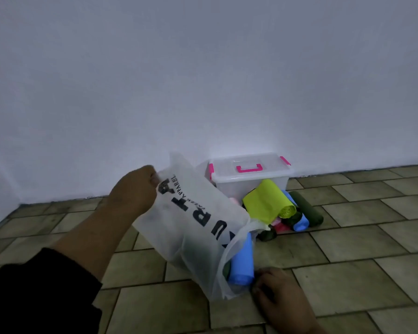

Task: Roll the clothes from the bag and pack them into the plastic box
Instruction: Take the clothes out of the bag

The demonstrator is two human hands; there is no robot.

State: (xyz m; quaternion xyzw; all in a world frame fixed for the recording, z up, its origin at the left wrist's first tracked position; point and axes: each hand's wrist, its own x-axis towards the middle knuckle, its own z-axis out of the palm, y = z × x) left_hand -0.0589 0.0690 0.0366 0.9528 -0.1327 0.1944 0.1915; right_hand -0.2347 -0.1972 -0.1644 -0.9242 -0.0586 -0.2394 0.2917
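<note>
Reaching in low at the bag's mouth, the right hand (278, 295) lies on the floor (348, 273), its fingers (260, 283) against something dark beside a blue roll (241, 266). I cannot tell whether they pinch it or only touch it. The roll sits half out of the bag (193, 227).

The roll is probably soft and light, and it would likely come undone if pulled by a loose edge. A hold round its middle looks safest.

The bag is thin, limp, translucent white film with black lettering, tipped mouth-down. The left hand (133, 191) holds up its closed end, fingers clamped on the film. The film looks slippery, so a bunched corner is probably the best hold.

Beyond lies a pile (290, 218) of rolls in blue, red and dark green. On top is a lime roll (266, 203) with its flap loosened. Behind the pile, touching it, stands the clear box (249, 179) with pink latches and handle, lid (227, 165) on, against the wall (203, 80).
</note>
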